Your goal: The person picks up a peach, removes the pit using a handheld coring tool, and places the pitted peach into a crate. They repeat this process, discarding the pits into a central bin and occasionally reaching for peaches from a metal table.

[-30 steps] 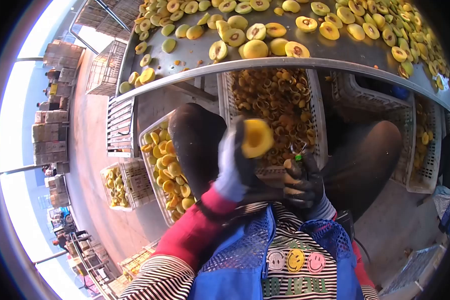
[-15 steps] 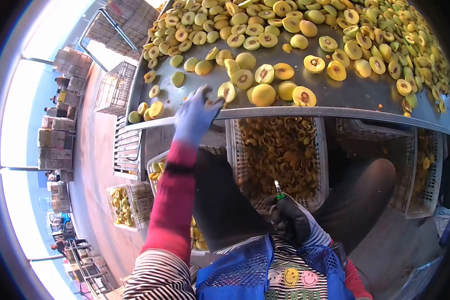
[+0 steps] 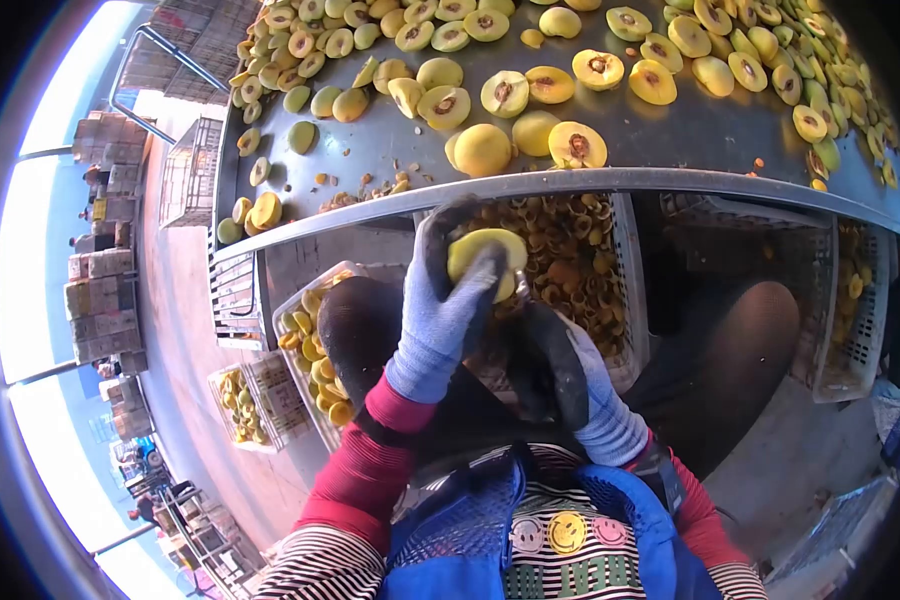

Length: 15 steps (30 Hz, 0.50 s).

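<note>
My left hand (image 3: 450, 290), in a blue and black glove, grips a yellow-green peach half (image 3: 490, 252) over my lap, below the table edge. My right hand (image 3: 560, 365), gloved alike, is closed around a small pitting knife (image 3: 522, 287). Its metal tip meets the right side of the peach half, and its handle is hidden in my fingers. Behind both hands stands a crate (image 3: 625, 280) of curled orange-brown scraps. Several cut peach halves (image 3: 577, 146) lie on the metal table (image 3: 370, 150) just beyond, some with dark centres showing.
A heap of halved peaches (image 3: 760, 45) covers the table's far side. The metal rim (image 3: 670, 180) runs across in front of me. By my left knee is a crate of yellow pieces (image 3: 315, 350), with another crate (image 3: 270, 400) farther left. Stacked boxes (image 3: 100, 290) line the background.
My left hand has come back from the table with a peach half, down in front of me. My right hand has risen, bringing the knife up to the fruit.
</note>
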Motion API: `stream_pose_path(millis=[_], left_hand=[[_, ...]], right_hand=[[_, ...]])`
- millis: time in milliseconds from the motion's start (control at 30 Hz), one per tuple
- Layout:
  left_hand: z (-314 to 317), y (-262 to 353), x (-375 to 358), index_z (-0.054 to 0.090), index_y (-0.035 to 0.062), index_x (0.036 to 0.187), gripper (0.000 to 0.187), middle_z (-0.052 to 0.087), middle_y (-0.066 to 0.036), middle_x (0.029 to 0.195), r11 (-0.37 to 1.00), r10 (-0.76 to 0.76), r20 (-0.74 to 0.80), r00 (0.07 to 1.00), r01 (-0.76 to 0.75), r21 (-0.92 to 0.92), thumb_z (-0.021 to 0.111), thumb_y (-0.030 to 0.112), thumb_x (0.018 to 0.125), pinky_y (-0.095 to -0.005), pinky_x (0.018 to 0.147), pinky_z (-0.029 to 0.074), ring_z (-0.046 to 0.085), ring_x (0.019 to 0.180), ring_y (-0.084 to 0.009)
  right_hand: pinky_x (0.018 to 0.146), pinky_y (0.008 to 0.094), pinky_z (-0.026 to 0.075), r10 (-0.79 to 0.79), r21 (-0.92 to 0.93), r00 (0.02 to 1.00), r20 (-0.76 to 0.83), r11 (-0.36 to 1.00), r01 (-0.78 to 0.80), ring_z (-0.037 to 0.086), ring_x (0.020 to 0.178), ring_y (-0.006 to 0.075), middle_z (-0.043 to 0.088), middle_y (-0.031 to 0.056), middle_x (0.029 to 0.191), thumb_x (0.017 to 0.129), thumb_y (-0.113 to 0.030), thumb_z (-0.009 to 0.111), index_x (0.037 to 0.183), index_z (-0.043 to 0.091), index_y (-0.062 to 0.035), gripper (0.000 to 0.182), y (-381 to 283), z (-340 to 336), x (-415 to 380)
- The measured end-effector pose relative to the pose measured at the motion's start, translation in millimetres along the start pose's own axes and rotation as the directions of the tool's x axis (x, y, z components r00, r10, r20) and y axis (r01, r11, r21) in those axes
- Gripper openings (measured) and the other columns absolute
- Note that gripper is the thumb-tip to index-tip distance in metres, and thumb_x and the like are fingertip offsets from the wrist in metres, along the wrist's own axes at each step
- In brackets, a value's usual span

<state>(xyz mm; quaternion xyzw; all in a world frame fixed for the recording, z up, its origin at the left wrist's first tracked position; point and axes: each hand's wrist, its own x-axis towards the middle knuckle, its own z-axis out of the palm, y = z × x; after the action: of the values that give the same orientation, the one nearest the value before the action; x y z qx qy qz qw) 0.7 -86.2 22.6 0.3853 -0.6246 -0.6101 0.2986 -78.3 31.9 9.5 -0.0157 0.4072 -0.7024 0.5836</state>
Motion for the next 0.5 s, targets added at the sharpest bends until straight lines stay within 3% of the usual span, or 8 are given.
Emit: stream_pose_path(millis=[33,100,133,167,200,233,267,500], left_hand=[[1,-2,-4,0.044,-0.0024,0.129,0.046,0.054,-0.009,0.116,0.999,0.043,-0.091,0.995,-0.04,0.03,0.06,0.012,0.089,-0.0277,0.088,0.047,0.055,0.101,-0.0139],[4,2,-23,0.048,-0.0022,0.129,0.04,0.057,-0.01,0.118,1.0,0.001,-0.12,0.993,-0.005,-0.03,0.055,0.017,0.094,-0.0284,0.09,0.046,0.056,0.104,-0.0155],[6,0,-29,0.049,-0.0022,0.127,0.038,0.057,-0.01,0.117,0.999,-0.034,-0.118,0.992,0.03,-0.04,0.054,0.018,0.095,-0.0285,0.091,0.046,0.056,0.104,-0.0155],[8,-3,-36,0.051,-0.0022,0.125,0.037,0.058,-0.01,0.117,0.997,-0.071,-0.113,0.991,0.065,-0.051,0.053,0.019,0.095,-0.0287,0.091,0.045,0.056,0.104,-0.0154],[14,3,-41,0.052,-0.0022,0.123,0.036,0.057,-0.011,0.117,0.997,-0.062,-0.106,0.992,0.058,-0.044,0.052,0.021,0.096,-0.0291,0.093,0.044,0.055,0.105,-0.0155],[21,2,-46,0.054,-0.0019,0.119,0.033,0.058,-0.01,0.113,0.998,-0.031,-0.161,0.987,0.022,-0.056,0.05,0.022,0.097,-0.029,0.092,0.043,0.055,0.103,-0.0151],[21,0,-48,0.054,-0.0015,0.116,0.03,0.058,-0.009,0.109,0.998,-0.017,-0.17,0.985,0.006,-0.069,0.05,0.022,0.097,-0.0286,0.09,0.044,0.055,0.1,-0.0147],[24,3,-64,0.054,-0.0005,0.108,0.022,0.057,-0.009,0.1,0.996,0.092,-0.184,0.979,-0.093,0.004,0.048,0.018,0.097,-0.027,0.084,0.045,0.055,0.091,-0.0135]], right_hand=[[0.044,0.0215,0.039,0.0,-0.005,1.0,0.009,1.0,0.0,0.051,0.052,0.0068,0.058,0.0033,0.07,0.097,-0.026,0.05,0.11,0.056,-0.0029,0.027,3,-16,-4],[0.052,0.0248,0.046,0.253,-0.214,0.962,0.104,0.95,-0.226,0.057,0.063,0.0094,0.06,0.0025,0.078,0.095,-0.024,0.053,0.109,0.056,-0.0039,0.025,-22,-12,-16],[0.058,0.0311,0.049,0.206,-0.27,0.977,0.051,0.945,-0.185,0.062,0.068,0.0172,0.061,0.0078,0.079,0.094,-0.019,0.054,0.104,0.054,-0.0008,0.02,-21,-3,-23],[0.058,0.0311,0.049,0.201,-0.27,0.978,0.049,0.946,-0.18,0.062,0.068,0.0172,0.061,0.0078,0.079,0.094,-0.019,0.054,0.104,0.054,-0.0008,0.02,-8,-3,-24],[0.057,0.0338,0.048,-0.17,-0.47,0.981,0.095,0.861,0.195,0.062,0.066,0.0216,0.061,0.0104,0.076,0.094,-0.016,0.054,0.101,0.053,0.0006,0.018,11,-6,-20],[0.056,0.0364,0.047,-0.497,-0.616,0.841,0.215,0.599,0.512,0.063,0.065,0.026,0.06,0.0129,0.073,0.093,-0.013,0.054,0.099,0.052,0.002,0.016,21,-9,-19],[0.057,0.0378,0.046,-0.436,-0.64,0.872,0.224,0.609,0.469,0.063,0.068,0.0316,0.06,0.0185,0.076,0.092,-0.01,0.052,0.101,0.051,0.0041,0.016,16,-10,-21],[0.064,0.0393,0.047,-0.31,-0.666,0.928,0.209,0.649,0.367,0.063,0.076,0.0352,0.061,0.0217,0.083,0.092,-0.009,0.051,0.107,0.051,0.005,0.021,18,-14,-39]])
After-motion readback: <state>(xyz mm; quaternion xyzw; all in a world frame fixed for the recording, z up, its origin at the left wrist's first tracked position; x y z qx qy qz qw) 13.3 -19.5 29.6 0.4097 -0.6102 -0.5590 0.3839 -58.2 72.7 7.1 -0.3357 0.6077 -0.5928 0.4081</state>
